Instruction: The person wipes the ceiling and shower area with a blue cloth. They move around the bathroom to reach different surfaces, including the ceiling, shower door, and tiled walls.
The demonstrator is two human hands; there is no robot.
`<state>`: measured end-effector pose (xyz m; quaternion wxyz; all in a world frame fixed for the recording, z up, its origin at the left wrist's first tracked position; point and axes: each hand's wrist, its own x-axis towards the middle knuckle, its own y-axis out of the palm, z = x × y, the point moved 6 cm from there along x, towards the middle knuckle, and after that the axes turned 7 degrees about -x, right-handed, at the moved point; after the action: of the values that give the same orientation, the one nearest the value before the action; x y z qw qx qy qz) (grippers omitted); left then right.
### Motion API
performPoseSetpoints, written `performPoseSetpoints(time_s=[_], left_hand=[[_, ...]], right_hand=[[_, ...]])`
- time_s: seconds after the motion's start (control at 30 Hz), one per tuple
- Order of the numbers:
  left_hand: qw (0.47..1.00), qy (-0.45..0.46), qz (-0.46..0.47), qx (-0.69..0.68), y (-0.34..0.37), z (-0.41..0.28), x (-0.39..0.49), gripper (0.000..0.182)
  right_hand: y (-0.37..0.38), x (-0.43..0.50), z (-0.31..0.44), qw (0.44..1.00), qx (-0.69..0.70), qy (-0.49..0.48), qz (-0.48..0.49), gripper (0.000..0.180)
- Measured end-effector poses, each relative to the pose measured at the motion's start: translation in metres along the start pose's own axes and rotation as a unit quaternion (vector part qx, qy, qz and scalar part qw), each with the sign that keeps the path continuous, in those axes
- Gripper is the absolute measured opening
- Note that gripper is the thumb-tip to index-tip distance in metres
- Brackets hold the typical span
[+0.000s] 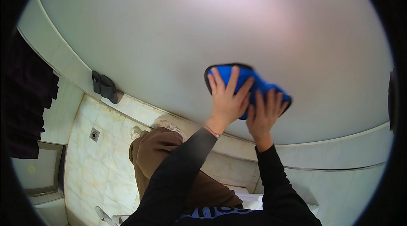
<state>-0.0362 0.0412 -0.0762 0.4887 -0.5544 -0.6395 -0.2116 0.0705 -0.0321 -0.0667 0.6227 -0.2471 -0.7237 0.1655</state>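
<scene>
Both of my hands press a blue cloth (261, 80) with black edging flat against a large frosted panel (152, 41). My left hand (226, 100) lies over the cloth's left part with its fingers spread. Lower and to the right, my right hand (264, 116) covers the other end, slightly blurred. The cloth is bunched between the two hands, and its middle is partly hidden by my fingers.
A pair of dark slippers (106, 87) leans against the panel's base on a tiled ledge (136, 106). The tiled floor (105, 159) has a metal drain (94, 134). Dark fabric (28, 98) hangs at left. Light-coloured slippers (106, 216) lie at the bottom.
</scene>
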Motion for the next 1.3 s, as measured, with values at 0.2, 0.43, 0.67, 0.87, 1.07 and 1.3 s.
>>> performPoseSetpoints(time_s=[0.2, 0.43, 0.67, 0.87, 1.07, 1.3], left_hand=[[0.999, 0.041, 0.009, -0.016, 0.006, -0.022, 0.011, 0.037], [0.993, 0.072, 0.095, 0.008, 0.049, 0.013, -0.095, 0.019], [0.992, 0.085, 0.093, -0.025, 0.047, -0.039, -0.050, 0.030], [0.987, 0.113, 0.114, -0.025, 0.054, -0.044, -0.060, 0.024], [0.969, 0.149, 0.196, 0.006, 0.061, -0.015, -0.109, 0.019], [0.995, 0.041, 0.092, -0.016, 0.031, -0.016, -0.045, 0.039]], right_hand=[[-0.013, 0.019, -0.026, 0.994, -0.007, 0.033, -0.100, 0.037], [0.035, -0.081, -0.006, 0.998, -0.036, -0.045, -0.020, 0.028], [0.002, -0.067, -0.054, 0.997, -0.007, 0.053, -0.059, 0.035], [0.016, -0.095, -0.066, 0.994, -0.041, 0.034, -0.093, 0.041], [0.041, -0.154, -0.037, 0.998, 0.003, 0.029, 0.054, 0.048], [0.003, -0.049, -0.026, 0.996, 0.029, 0.047, -0.069, 0.036]])
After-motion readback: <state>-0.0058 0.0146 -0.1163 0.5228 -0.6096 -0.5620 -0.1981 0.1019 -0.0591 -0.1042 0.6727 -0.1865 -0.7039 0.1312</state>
